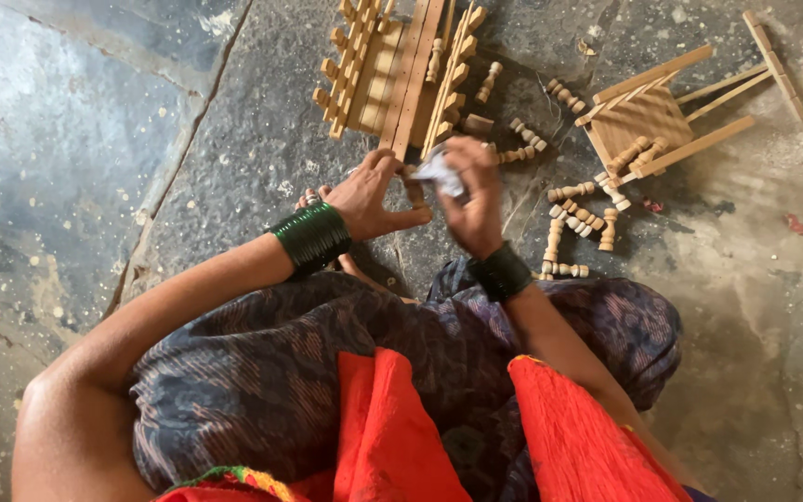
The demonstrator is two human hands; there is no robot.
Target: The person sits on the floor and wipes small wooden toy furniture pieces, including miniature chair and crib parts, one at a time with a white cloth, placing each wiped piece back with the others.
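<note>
Grey stone floor under left hand [375, 193] pinching a wooden peg [414, 192], right hand [472, 200] clamped on crumpled paper [440, 172].

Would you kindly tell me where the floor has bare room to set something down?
Bare stone floor lies left of the wooden frame. It is crowded between the right hand and the small wooden stool, where turned pegs lie scattered.
</note>
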